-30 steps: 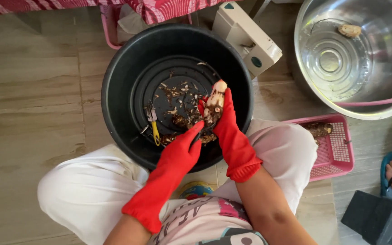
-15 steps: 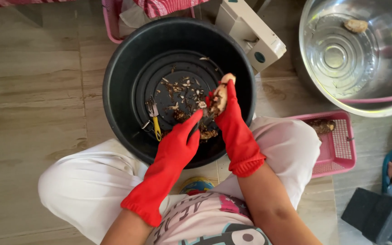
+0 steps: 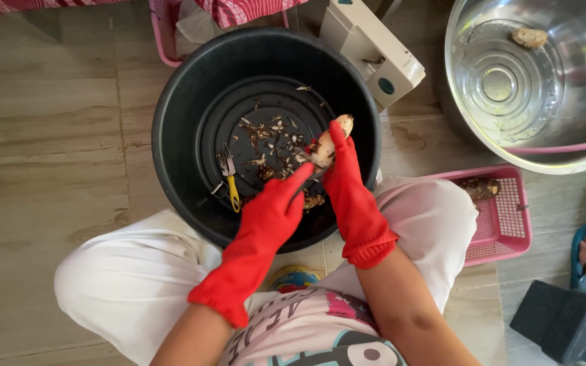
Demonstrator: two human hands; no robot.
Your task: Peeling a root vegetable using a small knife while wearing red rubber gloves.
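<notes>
Head view looks straight down on a seated person in white trousers, both hands in red rubber gloves over a round black plastic tub (image 3: 178,135). The right hand (image 3: 344,173) has its fingers wrapped tight around a pale, partly peeled root (image 3: 330,144), whose rounded tip sticks out just beyond the fingertips. The left hand (image 3: 279,203) reaches in beside it, fingers close together and extended, their tips touching the lower end of the root; whether they pinch anything I cannot tell. Below and ahead of both sets of fingers, brown peel scraps (image 3: 266,139) lie scattered on the tub floor. A yellow-handled metal peeler (image 3: 228,177) lies just left of the left fingertips. A pink plastic basket (image 3: 503,217) holding a dark unpeeled root sits well right of the right fingers.
</notes>
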